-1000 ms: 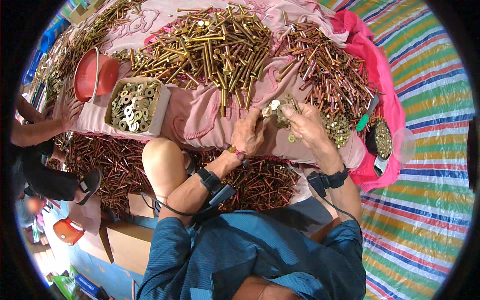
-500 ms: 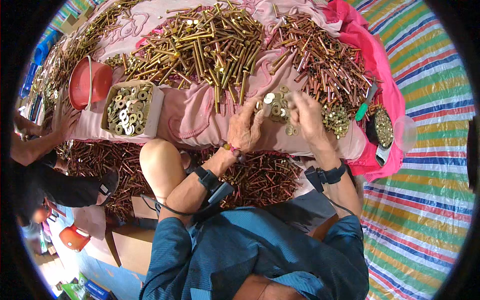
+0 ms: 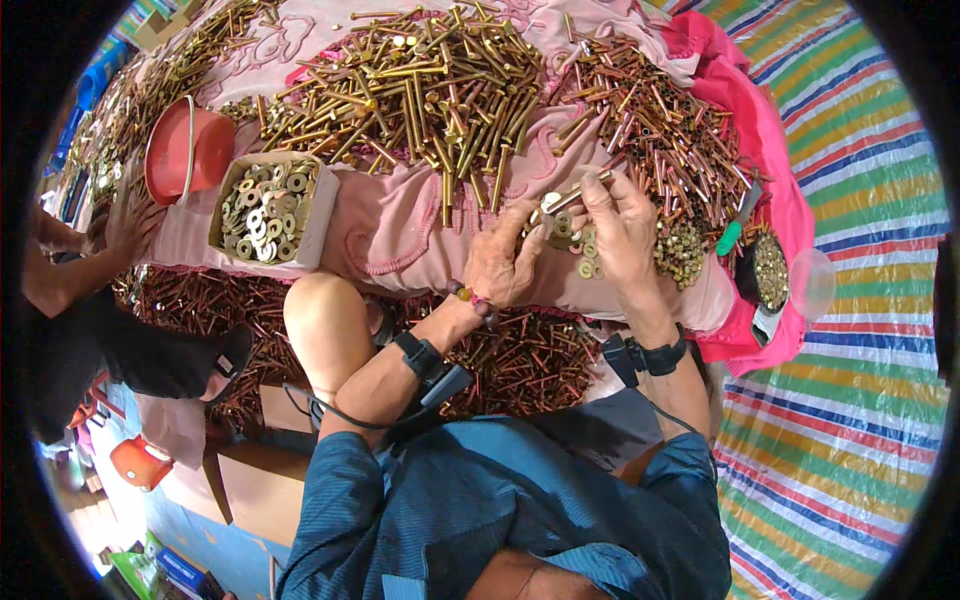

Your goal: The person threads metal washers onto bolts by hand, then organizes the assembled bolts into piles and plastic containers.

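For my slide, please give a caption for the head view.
Left hand and right hand hold a bolt above pink cloth.

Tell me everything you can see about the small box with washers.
The box is a small, pale, open-topped cardboard carton, roughly square. It is filled nearly to the rim with brass-coloured washers, flat rings lying in a loose heap. It sits upright on the pink cloth, beside a red bowl, below the bolt pile. No hand touches it.

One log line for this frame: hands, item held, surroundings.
right hand: holds bolt | left hand: at bolt head | nearby: loose washers, bolt pile, washer box
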A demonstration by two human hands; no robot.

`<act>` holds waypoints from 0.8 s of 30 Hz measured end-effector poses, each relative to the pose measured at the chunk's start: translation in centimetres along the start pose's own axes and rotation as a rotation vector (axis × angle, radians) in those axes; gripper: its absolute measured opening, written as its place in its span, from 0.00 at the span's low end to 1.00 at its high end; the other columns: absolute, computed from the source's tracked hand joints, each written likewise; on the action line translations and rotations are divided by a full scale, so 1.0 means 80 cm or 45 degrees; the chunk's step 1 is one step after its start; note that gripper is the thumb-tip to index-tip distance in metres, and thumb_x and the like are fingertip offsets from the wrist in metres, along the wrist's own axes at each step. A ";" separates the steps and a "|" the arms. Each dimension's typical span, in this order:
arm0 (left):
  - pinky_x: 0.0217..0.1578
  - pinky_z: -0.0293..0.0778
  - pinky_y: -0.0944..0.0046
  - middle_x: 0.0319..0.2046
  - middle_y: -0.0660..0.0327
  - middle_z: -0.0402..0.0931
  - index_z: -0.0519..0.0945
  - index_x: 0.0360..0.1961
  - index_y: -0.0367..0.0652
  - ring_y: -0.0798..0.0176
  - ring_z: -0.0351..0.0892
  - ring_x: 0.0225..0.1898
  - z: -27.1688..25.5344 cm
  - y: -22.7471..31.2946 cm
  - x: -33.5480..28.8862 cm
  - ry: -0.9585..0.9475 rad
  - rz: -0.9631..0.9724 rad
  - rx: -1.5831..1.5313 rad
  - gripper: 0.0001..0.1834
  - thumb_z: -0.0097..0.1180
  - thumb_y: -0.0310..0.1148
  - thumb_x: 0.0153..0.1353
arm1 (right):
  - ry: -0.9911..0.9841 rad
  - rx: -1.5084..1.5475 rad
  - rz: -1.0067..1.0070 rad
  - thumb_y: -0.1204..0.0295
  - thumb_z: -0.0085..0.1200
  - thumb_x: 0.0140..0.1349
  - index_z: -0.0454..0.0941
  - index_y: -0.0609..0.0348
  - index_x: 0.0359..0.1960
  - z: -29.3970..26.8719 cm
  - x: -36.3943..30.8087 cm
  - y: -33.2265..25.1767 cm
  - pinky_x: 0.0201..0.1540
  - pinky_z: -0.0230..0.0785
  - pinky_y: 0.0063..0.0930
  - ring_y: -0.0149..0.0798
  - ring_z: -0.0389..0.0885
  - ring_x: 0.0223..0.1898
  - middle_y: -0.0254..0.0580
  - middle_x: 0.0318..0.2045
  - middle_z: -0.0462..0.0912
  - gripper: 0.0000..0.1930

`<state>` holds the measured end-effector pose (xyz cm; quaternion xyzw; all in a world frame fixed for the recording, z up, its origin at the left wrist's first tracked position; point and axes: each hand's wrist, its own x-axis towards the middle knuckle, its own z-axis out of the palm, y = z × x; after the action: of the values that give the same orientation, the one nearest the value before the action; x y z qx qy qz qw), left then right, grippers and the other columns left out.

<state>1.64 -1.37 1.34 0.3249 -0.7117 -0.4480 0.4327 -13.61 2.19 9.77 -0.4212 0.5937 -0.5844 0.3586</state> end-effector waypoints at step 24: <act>0.31 0.77 0.68 0.37 0.58 0.82 0.69 0.66 0.44 0.70 0.79 0.28 0.008 -0.018 -0.014 0.027 0.030 -0.102 0.23 0.51 0.24 0.72 | 0.306 -1.145 -0.339 0.70 0.60 0.63 0.84 0.59 0.39 -0.117 -0.039 0.045 0.40 0.75 0.40 0.51 0.83 0.37 0.50 0.33 0.83 0.07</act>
<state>1.62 -0.76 -0.47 0.3037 -0.6924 -0.4676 0.4579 -21.31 8.61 6.51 -0.5362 0.7657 -0.3553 -0.0080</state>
